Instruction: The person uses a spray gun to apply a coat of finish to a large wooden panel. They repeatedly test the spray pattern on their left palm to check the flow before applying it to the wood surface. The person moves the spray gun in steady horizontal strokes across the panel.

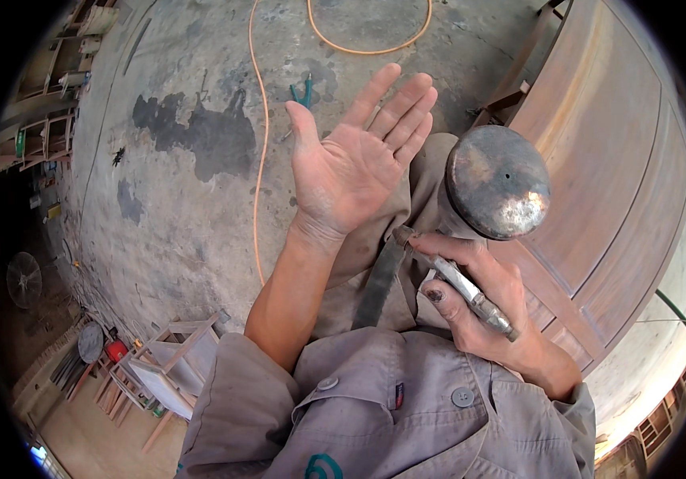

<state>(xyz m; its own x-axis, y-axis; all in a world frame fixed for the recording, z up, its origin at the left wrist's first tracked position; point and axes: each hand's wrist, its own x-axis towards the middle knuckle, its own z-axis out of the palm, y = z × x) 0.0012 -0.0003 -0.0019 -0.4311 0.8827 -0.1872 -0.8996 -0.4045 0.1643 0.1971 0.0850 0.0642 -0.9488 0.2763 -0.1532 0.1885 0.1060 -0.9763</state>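
Note:
My left hand [351, 172] is raised over the floor, palm up with its fingers stretched out and nothing in it. My right hand [498, 295] is wrapped round the worn metal body of a spray gun [470, 289], held close to my waist. The gun's round metal cup [498, 184], dark and scuffed with a small hole in its lid, stands above and beyond that hand. Below the gun's front end, a dark flat strip [379, 283] lies against my trousers; I cannot tell what it is.
A large brown wooden panel [598, 152] fills the right side. An orange hose [261, 152] runs along the concrete floor, with teal-handled pliers [303, 94] beside it. White-and-wood frames [175, 363] stand at lower left, and a round fan [24, 279] is at far left.

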